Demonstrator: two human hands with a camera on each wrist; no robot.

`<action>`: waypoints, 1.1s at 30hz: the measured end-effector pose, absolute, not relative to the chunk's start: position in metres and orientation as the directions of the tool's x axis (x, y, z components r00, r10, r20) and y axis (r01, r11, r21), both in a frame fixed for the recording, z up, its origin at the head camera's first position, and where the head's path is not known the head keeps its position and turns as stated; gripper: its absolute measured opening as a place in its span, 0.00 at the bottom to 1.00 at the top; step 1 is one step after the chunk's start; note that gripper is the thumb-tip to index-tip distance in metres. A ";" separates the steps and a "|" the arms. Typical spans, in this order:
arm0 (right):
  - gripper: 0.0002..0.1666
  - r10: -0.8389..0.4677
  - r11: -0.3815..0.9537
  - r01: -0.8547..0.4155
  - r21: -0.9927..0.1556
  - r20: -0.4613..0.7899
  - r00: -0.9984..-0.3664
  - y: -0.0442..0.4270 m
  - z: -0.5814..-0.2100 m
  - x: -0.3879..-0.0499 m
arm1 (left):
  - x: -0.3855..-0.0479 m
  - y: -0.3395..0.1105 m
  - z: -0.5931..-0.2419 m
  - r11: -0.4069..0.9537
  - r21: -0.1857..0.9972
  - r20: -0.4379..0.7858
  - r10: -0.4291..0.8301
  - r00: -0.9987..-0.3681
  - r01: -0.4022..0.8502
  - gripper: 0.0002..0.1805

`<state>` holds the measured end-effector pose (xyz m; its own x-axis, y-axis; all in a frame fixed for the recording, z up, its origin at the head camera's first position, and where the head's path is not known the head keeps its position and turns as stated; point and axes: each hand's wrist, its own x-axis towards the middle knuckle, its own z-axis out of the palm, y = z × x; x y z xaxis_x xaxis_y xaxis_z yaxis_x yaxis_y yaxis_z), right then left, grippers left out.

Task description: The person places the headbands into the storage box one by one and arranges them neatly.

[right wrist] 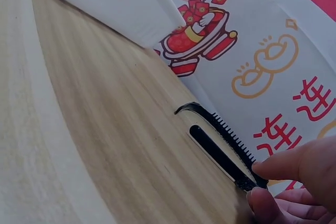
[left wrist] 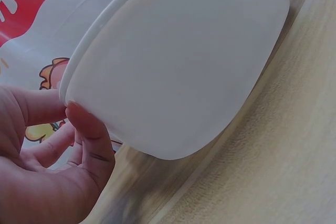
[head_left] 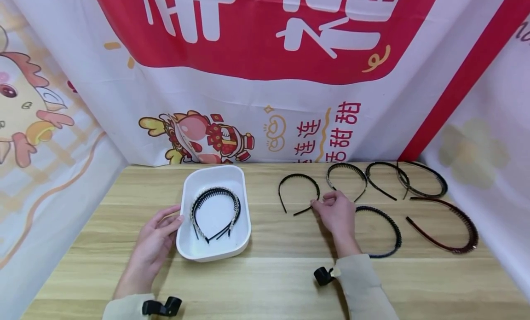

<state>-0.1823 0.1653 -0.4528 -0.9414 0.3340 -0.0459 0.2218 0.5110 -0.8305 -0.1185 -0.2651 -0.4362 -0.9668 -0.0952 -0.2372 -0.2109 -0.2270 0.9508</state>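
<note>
Sleeves (head_left: 364, 278): pale, nearest.
Left hand (head_left: 155, 237): grip pinches white box (head_left: 216, 218) by its left rim.
Right hand (head_left: 337, 216): grip pinches black headband (head_left: 298, 175), right of box.
Other headbands (head_left: 217, 190): in box; right, on counter (head_left: 281, 283).

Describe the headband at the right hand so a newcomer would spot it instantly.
On the wooden table, find the white bin and look to its right. The first headband there is black and toothed, its ends toward the near edge. Unlike the other headbands on the wood, it is pinched by the right hand.
</note>
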 end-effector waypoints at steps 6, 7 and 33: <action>0.28 0.317 0.456 0.253 -0.853 -0.110 -0.942 0.166 -0.451 -0.186 | -0.119 -0.264 -0.436 -0.223 0.951 -0.240 -0.094 -0.966 -0.215 0.15; 0.28 0.316 0.448 0.258 -0.856 -0.118 -0.941 0.165 -0.451 -0.187 | -0.119 -0.264 -0.436 -0.222 0.951 -0.240 -0.094 -0.966 -0.214 0.15; 0.28 0.295 0.506 0.280 -0.816 -0.141 -0.945 0.161 -0.454 -0.193 | -0.119 -0.264 -0.437 -0.240 0.952 -0.219 -0.093 -0.971 -0.191 0.16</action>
